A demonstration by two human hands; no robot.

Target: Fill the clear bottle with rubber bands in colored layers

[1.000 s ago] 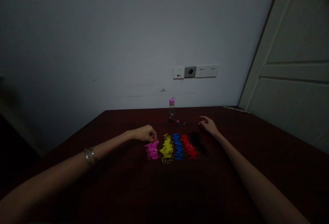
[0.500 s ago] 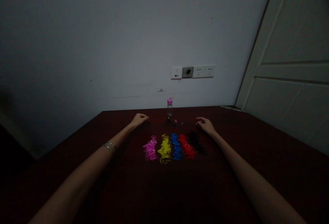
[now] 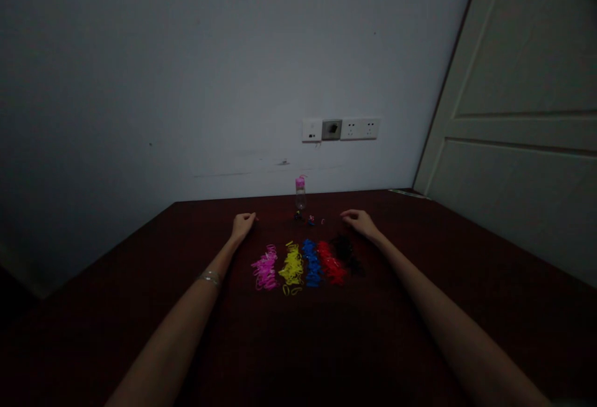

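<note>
Rows of small bands lie side by side on the dark red table [image 3: 298, 338]: pink [image 3: 266, 268], yellow [image 3: 292, 265], blue [image 3: 311, 264], red [image 3: 331, 264] and black [image 3: 347, 254]. Behind them stands a clear bottle with a pink cap [image 3: 300, 194]. Small dark and coloured pieces [image 3: 311, 220] lie just in front of it. My left hand [image 3: 243, 224] rests left of the bottle, fingers closed; whatever they hold, if anything, is too small to name. To the right of the small pieces, my right hand [image 3: 360, 222] rests with its fingers loosely bent, apparently holding nothing.
A pale wall [image 3: 233, 83] rises behind the table, with a row of sockets and switches [image 3: 341, 129] above the bottle. A white panelled door [image 3: 522, 127] is at the right. A thin strip [image 3: 410, 194] lies along the back right edge.
The whole view has shifted slightly, so the table things appear further left. My left hand has turned, with its forearm now steeper. The band rows look unchanged.
</note>
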